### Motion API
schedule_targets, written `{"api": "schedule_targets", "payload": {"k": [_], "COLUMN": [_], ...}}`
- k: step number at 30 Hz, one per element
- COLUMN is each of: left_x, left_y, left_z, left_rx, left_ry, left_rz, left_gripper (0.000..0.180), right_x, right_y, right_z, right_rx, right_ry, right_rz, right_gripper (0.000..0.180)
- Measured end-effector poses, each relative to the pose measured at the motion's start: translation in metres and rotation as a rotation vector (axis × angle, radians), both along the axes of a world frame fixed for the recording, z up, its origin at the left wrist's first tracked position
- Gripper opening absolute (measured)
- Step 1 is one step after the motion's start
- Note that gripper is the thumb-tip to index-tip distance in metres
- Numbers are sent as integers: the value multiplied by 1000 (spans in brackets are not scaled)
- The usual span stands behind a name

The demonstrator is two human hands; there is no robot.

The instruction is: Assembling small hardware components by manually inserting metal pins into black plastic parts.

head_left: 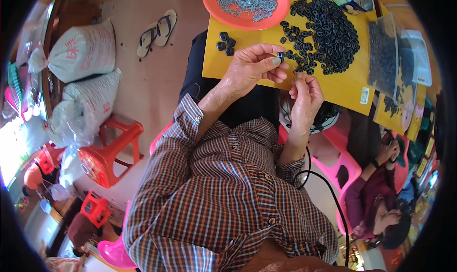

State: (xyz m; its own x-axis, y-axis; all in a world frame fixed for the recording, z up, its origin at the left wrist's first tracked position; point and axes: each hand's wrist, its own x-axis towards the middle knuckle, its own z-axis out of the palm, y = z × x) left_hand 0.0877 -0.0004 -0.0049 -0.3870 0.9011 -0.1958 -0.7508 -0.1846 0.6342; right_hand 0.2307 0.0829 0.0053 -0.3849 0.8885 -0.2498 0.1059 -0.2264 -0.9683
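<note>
Here, black ring (280,56) pinched in left hand (252,69) grip

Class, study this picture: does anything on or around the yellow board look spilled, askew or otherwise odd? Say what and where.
Little stands out. A few small black rings lie apart from the main black ring pile on the yellow board. A pair of sandals lies loose on the floor.
</note>
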Motion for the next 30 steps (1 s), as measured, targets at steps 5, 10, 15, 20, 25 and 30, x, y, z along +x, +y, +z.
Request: {"api": "schedule_targets", "payload": {"k": [5,10,15,20,25,30], "left_x": [-1,-3,0,-1,2,4], "left_y": [-4,-10,-14,-14,-17,-17], "left_z": [-11,-16,-16,-16,-10,-11], "left_rx": [-49,-56,-33,-18,-66,-44], "left_ry": [124,161,141,233,215,234], "left_rz": [-4,38,73,118,84,62], "left_gripper": [22,17,14,13,17,23], "right_x": [-6,-15,-26,-37,-38,-37], "right_y": [-5,-11,-20,-28,-30,-31], "right_z": [8,18,25,32,32,33], "right_rx": [13,48,54,105,193,193], "right_ry": [14,48,89,73,62,69], "right_rz": [7,26,85,59,90,60], "right_gripper": [12,13,12,10,11,11]}}
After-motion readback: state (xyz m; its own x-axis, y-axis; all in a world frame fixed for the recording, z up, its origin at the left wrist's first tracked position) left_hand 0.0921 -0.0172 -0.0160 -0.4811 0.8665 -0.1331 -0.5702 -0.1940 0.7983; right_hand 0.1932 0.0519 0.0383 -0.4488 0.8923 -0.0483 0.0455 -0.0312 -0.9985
